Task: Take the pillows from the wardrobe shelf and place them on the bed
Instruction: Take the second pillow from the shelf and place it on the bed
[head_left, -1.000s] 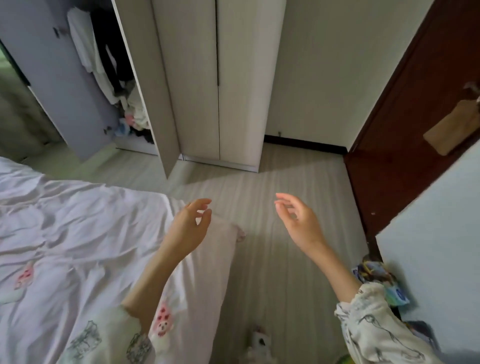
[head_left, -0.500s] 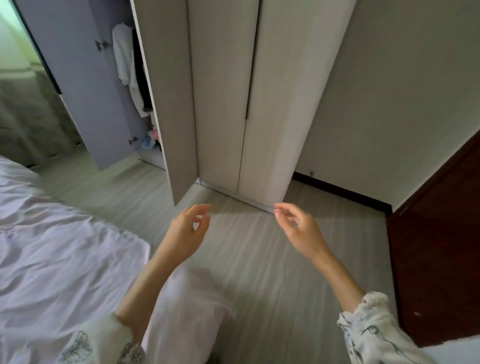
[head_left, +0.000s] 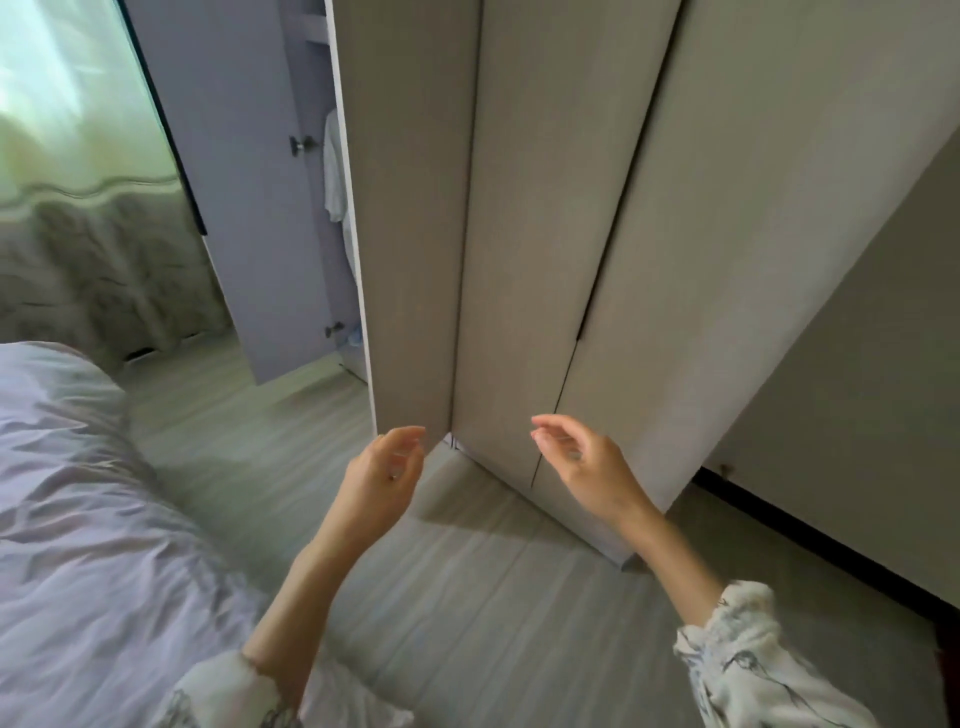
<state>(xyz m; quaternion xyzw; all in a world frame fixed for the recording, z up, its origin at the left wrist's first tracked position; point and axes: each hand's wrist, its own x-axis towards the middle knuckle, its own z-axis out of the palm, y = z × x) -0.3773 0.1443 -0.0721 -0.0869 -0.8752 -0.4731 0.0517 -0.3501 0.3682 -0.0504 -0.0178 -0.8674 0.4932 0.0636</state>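
Before the closed wardrobe doors: left hand and right hand raised, loosely spread, empty. Pillows unseen; open compartment up-left, nearer left hand; bed leftward.

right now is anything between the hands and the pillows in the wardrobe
Yes. Two shut wardrobe doors face both empty hands, left and right. No pillows show; only the far section stands open, behind an open door.
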